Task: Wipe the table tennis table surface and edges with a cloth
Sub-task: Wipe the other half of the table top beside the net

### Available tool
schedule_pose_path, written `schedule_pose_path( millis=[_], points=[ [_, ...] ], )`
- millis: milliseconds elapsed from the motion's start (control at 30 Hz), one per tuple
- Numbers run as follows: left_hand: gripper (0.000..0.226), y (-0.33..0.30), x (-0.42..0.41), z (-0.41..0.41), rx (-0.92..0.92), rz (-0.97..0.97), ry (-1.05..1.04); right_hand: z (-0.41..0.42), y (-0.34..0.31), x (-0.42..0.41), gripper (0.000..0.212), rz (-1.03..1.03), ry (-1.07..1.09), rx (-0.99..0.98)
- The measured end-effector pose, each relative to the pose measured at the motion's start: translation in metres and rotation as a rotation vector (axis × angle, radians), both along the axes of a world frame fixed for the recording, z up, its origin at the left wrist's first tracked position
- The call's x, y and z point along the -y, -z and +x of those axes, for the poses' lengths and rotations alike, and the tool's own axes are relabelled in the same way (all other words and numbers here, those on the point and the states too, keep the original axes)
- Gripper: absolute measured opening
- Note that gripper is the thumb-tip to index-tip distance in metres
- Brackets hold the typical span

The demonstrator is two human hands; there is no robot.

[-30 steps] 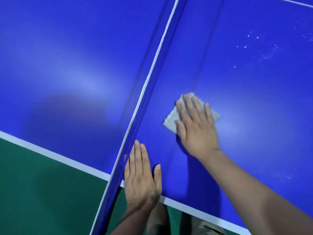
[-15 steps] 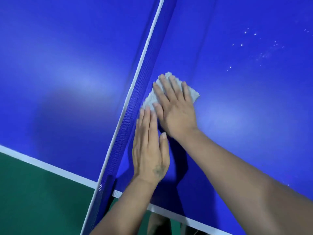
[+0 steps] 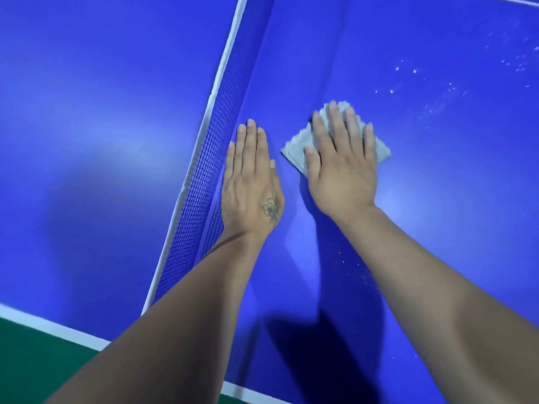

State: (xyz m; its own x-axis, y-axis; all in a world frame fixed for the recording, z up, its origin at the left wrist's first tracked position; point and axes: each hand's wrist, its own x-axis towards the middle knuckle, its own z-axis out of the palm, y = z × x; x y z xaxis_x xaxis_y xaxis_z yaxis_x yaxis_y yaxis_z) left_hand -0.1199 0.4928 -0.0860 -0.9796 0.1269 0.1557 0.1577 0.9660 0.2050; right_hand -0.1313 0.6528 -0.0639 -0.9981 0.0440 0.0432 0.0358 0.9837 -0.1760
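The folded cloth [image 3: 294,147] lies on the blue desk [image 3: 437,199] near the net [image 3: 204,170], pinned under the right hand [image 3: 341,164], fingers straight. Soft and light, it likely bunches; flat-palm pressure suits it. The left hand [image 3: 250,185] rests flat, released.

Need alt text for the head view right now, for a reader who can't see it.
The right hand presses a folded grey cloth flat on the blue table tennis table, fingers straight. The left hand rests flat beside the net. White specks dot the surface beyond the cloth.
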Motion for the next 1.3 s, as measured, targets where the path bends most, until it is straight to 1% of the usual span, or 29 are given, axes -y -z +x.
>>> schedule_pose_path(
  millis=[67,200,333,433,533,600,667,800,900,967,1033,1133,1300],
  points=[
    [0.056,0.001,0.001,-0.002,-0.015,0.016,-0.006,-0.029,0.001,0.013,0.059,-0.005,0.020,0.004],
    [0.057,-0.001,0.001,-0.003,-0.018,0.149,-0.041,-0.059,0.001,0.041,0.061,-0.015,-0.120,0.025],
    [0.066,-0.002,0.000,-0.003,0.008,0.219,-0.045,-0.046,0.001,0.035,0.057,-0.039,-0.206,-0.001],
    [0.072,-0.006,-0.001,-0.005,0.073,0.271,-0.042,-0.024,0.000,0.020,0.056,-0.031,-0.250,0.020],
    [0.068,-0.014,-0.007,-0.016,0.067,0.332,0.010,-0.016,-0.001,-0.002,0.056,-0.014,-0.254,0.020],
    [0.058,-0.013,-0.015,-0.034,0.000,0.312,0.008,-0.025,-0.001,-0.017,0.056,-0.004,-0.227,0.014],
    [0.053,-0.009,-0.021,-0.057,-0.042,0.250,-0.031,-0.043,0.001,-0.029,0.057,0.013,-0.189,0.013],
    [0.057,0.001,-0.025,-0.077,-0.052,0.114,-0.045,-0.096,0.005,-0.044,0.060,0.008,-0.039,-0.005],
    [0.059,0.001,-0.023,-0.078,-0.068,0.102,-0.026,-0.141,0.002,-0.039,0.062,-0.014,0.069,0.044],
    [0.060,-0.001,-0.024,-0.081,-0.051,0.100,-0.019,-0.166,0.000,-0.026,0.064,-0.013,0.099,0.073],
    [0.062,-0.003,-0.023,-0.084,-0.025,0.091,-0.020,-0.182,-0.002,-0.009,0.064,-0.002,0.073,0.077],
    [0.064,-0.003,-0.023,-0.084,-0.013,0.072,-0.023,-0.184,0.001,0.009,0.065,0.014,-0.045,0.053],
    [0.063,-0.003,-0.023,-0.082,-0.005,0.075,-0.009,-0.162,0.008,-0.011,0.060,-0.023,-0.207,0.001]
  ],
)
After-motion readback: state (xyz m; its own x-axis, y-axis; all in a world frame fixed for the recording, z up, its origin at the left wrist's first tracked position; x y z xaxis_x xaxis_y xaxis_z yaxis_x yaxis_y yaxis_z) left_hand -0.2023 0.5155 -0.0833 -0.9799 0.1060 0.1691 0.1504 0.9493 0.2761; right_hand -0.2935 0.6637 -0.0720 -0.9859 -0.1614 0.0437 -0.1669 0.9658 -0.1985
